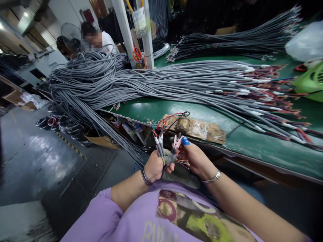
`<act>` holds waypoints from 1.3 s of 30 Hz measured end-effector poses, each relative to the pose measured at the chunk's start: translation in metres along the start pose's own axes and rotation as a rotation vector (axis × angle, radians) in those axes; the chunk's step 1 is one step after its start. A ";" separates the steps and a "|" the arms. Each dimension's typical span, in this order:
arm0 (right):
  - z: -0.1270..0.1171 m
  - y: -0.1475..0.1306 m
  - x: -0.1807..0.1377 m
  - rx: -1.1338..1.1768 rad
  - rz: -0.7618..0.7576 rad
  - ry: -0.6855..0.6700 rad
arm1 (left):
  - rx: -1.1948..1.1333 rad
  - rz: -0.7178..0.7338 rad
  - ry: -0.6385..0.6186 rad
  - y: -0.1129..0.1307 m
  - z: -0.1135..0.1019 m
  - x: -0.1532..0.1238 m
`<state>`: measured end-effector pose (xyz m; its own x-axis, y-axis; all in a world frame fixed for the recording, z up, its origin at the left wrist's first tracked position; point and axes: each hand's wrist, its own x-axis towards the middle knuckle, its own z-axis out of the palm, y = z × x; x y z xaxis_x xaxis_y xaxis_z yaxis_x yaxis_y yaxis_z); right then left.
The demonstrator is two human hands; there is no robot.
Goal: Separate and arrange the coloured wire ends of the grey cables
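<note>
My left hand [155, 165] is closed round a few grey cables [159, 147], just off the table's front edge. White collars and loose coloured wires [161, 129] stick up at the cables' top ends. Grey wrapping covers a digit of that hand. Beside it, my right hand [198, 159], with blue tape on the thumb, is closed at a small pale pink clip [177, 142]. Thin orange and dark wires [183, 163] run between the two hands. Which wire the right fingers touch is partly hidden.
A taped wooden block [196, 128] with a red and black lead lies on the green table [252, 141]. Behind it spreads a large bundle of grey cables [151, 82], hanging off the left edge. A green basket [311, 82] stands right. A person [108, 42] sits beyond.
</note>
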<state>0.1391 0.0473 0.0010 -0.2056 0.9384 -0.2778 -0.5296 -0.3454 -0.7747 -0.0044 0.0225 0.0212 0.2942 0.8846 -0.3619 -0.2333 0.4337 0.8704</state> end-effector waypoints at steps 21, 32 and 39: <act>-0.004 0.000 0.002 0.235 0.131 -0.044 | 0.027 0.011 0.022 -0.008 -0.005 -0.015; -0.002 0.003 -0.001 -0.108 -0.107 0.067 | -0.057 0.201 0.164 -0.008 0.009 -0.012; -0.002 0.005 0.007 -0.016 -0.021 -0.052 | -0.038 0.194 0.200 -0.009 0.016 -0.009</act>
<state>0.1367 0.0522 -0.0056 -0.2375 0.9434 -0.2315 -0.5214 -0.3249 -0.7890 0.0102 0.0079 0.0215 0.0526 0.9662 -0.2522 -0.3029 0.2561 0.9179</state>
